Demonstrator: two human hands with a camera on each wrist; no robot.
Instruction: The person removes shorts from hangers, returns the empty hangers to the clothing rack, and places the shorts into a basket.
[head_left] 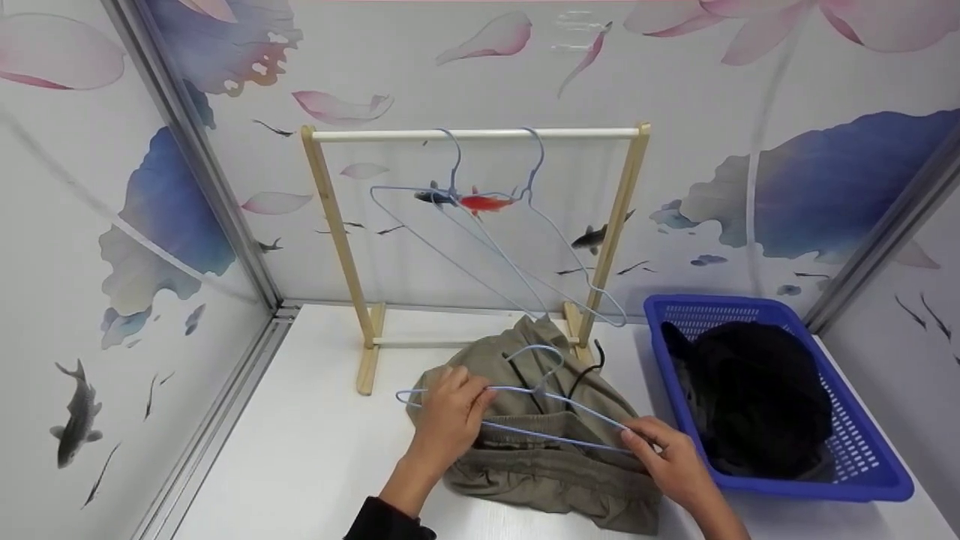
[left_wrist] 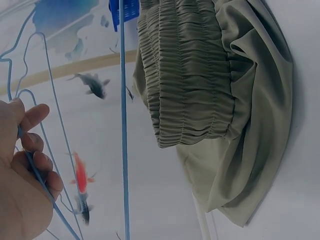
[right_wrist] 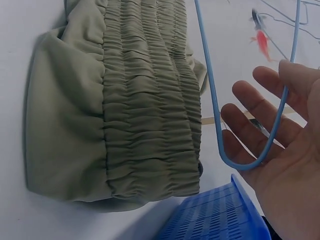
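Between both hands a light-blue wire hanger [head_left: 517, 432] is held above olive-green trousers [head_left: 555, 480] with a gathered elastic waistband [right_wrist: 150, 110]. My left hand [head_left: 450, 416] grips the hanger's upper wire near its left end; in the left wrist view the fingers curl round the wire. At the other end my right hand [head_left: 670, 457] pinches the upper wire between thumb and finger, and the hanger's rounded corner [right_wrist: 240, 166] lies across the palm. The trousers lie bunched on the white table, waistband toward me. A black drawstring [head_left: 589, 367] shows on the fabric behind the hanger.
A wooden rack [head_left: 480, 136] stands at the back, with two blue hangers [head_left: 454, 161] hooked on its white rail. On the right, a blue plastic basket [head_left: 892, 480] holds dark clothing [head_left: 765, 397]. Printed panels [head_left: 97, 225] enclose the table [head_left: 300, 450] at the back and sides.
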